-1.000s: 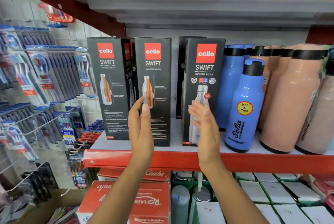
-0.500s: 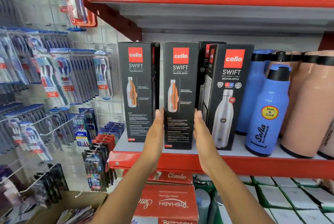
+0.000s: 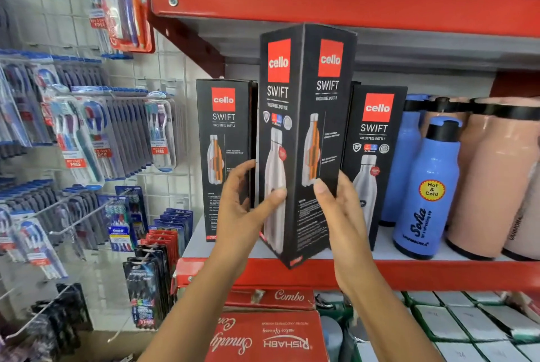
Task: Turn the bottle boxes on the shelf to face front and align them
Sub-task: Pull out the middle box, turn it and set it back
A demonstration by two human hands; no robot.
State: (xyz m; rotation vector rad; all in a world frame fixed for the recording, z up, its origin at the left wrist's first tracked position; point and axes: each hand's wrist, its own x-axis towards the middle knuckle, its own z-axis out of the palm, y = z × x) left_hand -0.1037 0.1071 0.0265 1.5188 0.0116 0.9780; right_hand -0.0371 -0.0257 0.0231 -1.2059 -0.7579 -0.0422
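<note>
1. While both hands grip it, left hand [image 3: 242,209] and right hand [image 3: 342,212], the middle Cello Swift box [image 3: 304,139] stands corner-forward at the red shelf [image 3: 438,274] edge.
2. Closed boxes hide their contents.
3. Fine print is blurred.

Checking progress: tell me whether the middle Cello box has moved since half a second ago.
Yes. The middle box, held by the left hand and right hand, has come forward past the red shelf edge and turned corner-on.

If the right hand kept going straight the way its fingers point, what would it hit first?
The right hand already touches the held box; freed, it would probably meet the right Cello box behind, though depth is unclear.
</note>
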